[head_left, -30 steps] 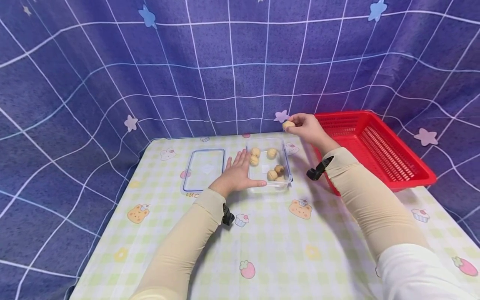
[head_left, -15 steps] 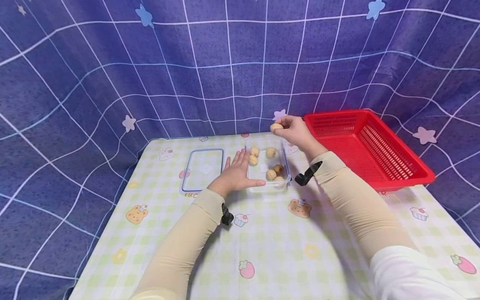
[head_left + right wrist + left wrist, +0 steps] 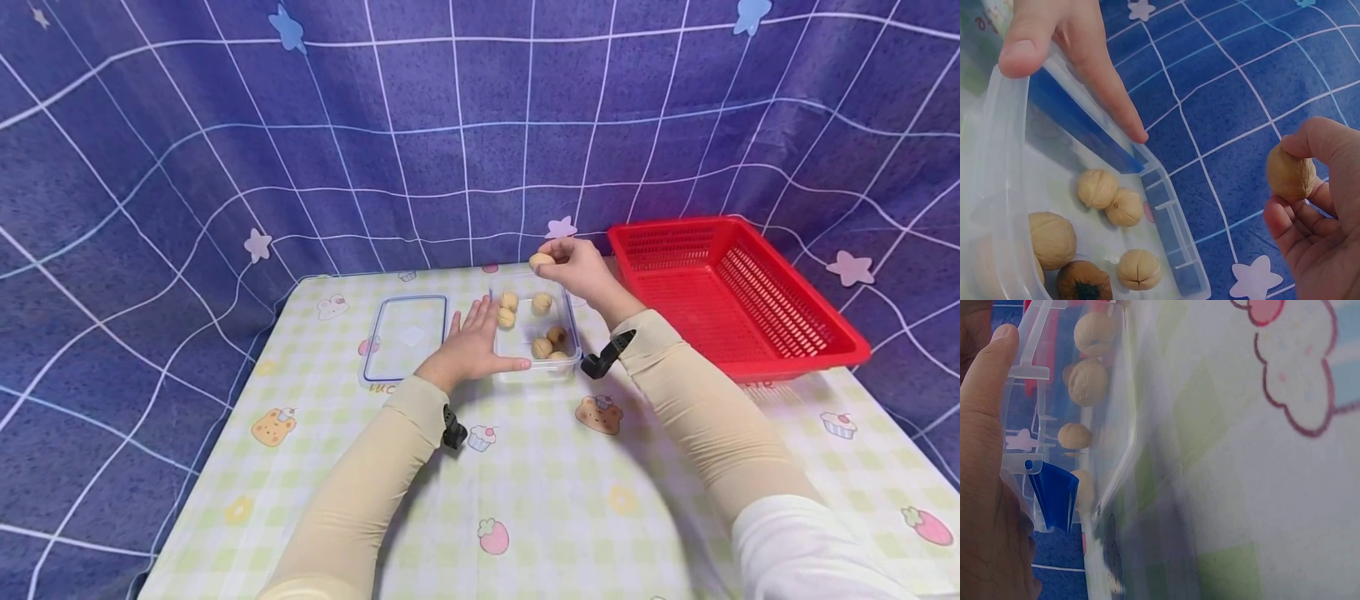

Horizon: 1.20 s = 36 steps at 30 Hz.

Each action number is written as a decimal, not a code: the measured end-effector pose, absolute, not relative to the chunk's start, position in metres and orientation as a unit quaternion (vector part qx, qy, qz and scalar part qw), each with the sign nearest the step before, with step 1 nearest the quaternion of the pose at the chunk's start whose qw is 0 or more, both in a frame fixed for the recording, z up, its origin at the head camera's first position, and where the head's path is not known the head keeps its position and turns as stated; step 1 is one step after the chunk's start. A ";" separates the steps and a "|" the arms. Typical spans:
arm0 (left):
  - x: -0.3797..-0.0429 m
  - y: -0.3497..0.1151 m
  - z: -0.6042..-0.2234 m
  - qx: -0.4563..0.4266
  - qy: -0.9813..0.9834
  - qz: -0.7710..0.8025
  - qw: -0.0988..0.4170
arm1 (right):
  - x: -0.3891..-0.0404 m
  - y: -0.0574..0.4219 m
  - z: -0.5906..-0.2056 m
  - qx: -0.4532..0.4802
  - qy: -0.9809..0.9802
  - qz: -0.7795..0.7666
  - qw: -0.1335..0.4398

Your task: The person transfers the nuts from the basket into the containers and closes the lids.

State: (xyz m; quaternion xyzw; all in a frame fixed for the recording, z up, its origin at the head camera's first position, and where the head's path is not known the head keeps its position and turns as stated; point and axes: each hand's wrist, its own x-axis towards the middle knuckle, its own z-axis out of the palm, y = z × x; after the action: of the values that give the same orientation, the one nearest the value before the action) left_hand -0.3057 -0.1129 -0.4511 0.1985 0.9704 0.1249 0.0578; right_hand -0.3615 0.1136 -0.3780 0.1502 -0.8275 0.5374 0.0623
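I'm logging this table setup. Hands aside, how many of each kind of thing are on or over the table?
Walnuts: 6 plainly seen, 1 in the right hand, 5 in the box; another may hide at its near wall
Clear box: 1
Lid: 1
Red basket: 1
Total: 9

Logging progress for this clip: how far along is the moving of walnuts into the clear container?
Done: five or so walnuts already lie in the clear container, its lid off to one side. In hand: the right hand pinches one more walnut over the container's far end, while the left hand steadies its side. Left: dropping that walnut in. The red basket shows no walnuts in its visible part.
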 end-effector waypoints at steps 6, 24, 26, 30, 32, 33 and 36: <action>-0.307 -0.114 -0.455 0.201 0.969 0.133 0.056 | -0.356 0.114 -0.380 0.162 -0.801 0.575 0.038; -0.301 -0.117 -0.455 0.182 0.961 0.203 0.042 | -0.334 0.130 -0.417 0.135 -0.750 0.637 0.117; -0.302 -0.118 -0.456 0.180 0.961 0.206 0.035 | -0.333 0.132 -0.423 0.143 -0.759 0.624 0.118; -0.302 -0.119 -0.458 0.182 0.959 0.216 0.021 | -0.329 0.135 -0.437 0.147 -0.795 0.579 0.103; -0.300 -0.118 -0.459 0.184 0.956 0.227 0.013 | -0.326 0.137 -0.444 0.141 -0.817 0.552 0.089; -0.300 -0.118 -0.460 0.184 0.956 0.230 0.009 | -0.323 0.137 -0.447 0.131 -0.828 0.539 0.080; -0.299 -0.115 -0.461 0.181 0.953 0.241 0.003 | -0.316 0.139 -0.457 0.110 -0.849 0.514 0.047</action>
State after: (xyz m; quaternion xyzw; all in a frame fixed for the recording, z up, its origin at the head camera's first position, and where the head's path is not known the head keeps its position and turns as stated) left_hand -0.2992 -0.1154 -0.4614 0.1807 0.9535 0.2413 0.0032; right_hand -0.3155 0.1393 -0.4572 0.1101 -0.8495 0.5139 0.0468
